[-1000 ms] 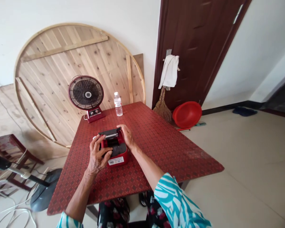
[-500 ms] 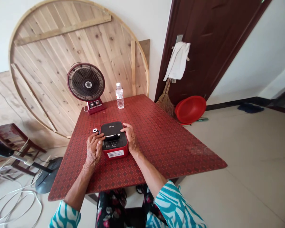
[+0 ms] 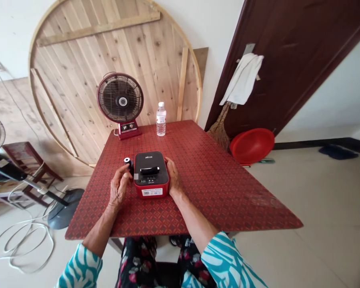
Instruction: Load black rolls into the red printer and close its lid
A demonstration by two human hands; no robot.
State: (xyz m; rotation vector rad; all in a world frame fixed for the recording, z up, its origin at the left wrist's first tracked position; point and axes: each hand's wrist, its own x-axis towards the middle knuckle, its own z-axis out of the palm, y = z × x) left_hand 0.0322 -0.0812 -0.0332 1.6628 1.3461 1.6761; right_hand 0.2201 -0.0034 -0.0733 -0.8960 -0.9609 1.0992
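A red box with a black top [image 3: 150,158] sits on the patterned red table [image 3: 210,184], a white label on its front side. Lying across its top is a small black strap-like piece [image 3: 150,171] with a white end; it may be a bundled cable, but I cannot tell. To the left of the box stands a small dark cylinder [image 3: 130,166] with a white, ring-like top. My left hand [image 3: 120,186] is beside this cylinder, thumb and fingers apart, fingertips at or near it. Along the box's right side rests my right hand [image 3: 174,178], fingers extended, holding nothing.
A dark red fan [image 3: 121,100] and a clear water bottle [image 3: 161,122] stand at the table's far edge. Behind leans a large round wooden board [image 3: 108,56]. A red basin [image 3: 252,146] and a broom [image 3: 220,130] are by the door. Loose white cable [image 3: 24,252] lies on the floor.
My left hand has come off the black piece on the box and sits lower left, by the cylinder. My right hand has slid from the top edge to the box's side. The view has shifted left.
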